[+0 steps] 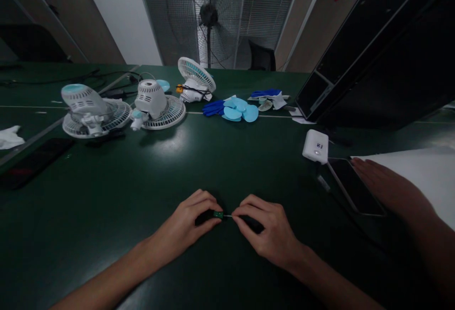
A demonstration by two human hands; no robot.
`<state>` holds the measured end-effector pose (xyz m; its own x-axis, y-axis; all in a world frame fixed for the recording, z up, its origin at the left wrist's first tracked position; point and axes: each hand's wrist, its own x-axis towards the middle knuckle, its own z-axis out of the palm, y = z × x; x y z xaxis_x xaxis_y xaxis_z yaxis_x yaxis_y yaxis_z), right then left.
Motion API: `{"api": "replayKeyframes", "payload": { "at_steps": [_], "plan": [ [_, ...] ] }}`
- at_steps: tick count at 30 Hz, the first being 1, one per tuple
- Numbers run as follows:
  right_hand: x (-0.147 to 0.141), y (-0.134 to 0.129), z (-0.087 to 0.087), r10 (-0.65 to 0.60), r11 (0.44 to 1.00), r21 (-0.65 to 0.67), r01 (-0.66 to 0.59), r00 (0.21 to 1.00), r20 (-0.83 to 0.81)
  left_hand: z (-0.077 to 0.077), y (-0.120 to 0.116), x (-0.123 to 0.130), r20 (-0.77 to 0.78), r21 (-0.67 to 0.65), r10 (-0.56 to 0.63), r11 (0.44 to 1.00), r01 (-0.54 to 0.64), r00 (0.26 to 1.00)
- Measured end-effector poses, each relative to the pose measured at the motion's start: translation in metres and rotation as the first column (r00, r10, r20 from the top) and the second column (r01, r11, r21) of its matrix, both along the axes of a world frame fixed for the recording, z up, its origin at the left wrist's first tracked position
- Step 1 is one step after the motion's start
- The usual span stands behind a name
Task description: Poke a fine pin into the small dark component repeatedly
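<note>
Between thumb and fingers, my left hand (195, 214) pinches a small green circuit board (218, 214) just above the dark green table. A thin, light-coloured pin or wire (228, 215) runs from the board's right side toward my right hand (265, 224). The fingertips of that hand are closed on the thin piece's other end. Whether the thin piece is joined to the board or only touches it, I cannot tell. Both hands are low over the middle of the table, a short gap apart.
Another person's hand (394, 191) rests at the right beside a phone (355, 186) and a white power bank (315, 146). Small white fans (151, 104), a blue fan blade (240, 110) and blue gloves (213, 107) lie farther back. A large monitor (384, 54) stands at right.
</note>
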<state>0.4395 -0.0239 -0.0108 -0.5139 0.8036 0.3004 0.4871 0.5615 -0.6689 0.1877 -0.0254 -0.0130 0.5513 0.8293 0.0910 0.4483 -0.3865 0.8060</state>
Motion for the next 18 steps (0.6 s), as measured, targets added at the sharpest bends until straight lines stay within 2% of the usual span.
{"api": "replayKeyframes", "payload": {
  "at_steps": [6, 13, 18],
  "plan": [
    [-0.009, -0.002, 0.006, 0.038, 0.999, -0.009, -0.039, 0.992, -0.118, -0.001, -0.001, 0.002, -0.012, 0.001, -0.022, 1.000, 0.022, 1.000],
    [0.013, 0.003, 0.005, -0.020, 1.000, 0.011, 0.020, 0.999, -0.033, 0.003, 0.000, 0.001, -0.038, -0.002, 0.005, 1.000, -0.005, 0.999],
    [0.018, 0.009, 0.003, -0.083, 0.997, 0.007, 0.083, 0.995, -0.051, 0.008, -0.005, 0.001, -0.092, 0.065, 0.001, 0.998, 0.005, 0.996]
  ]
}}
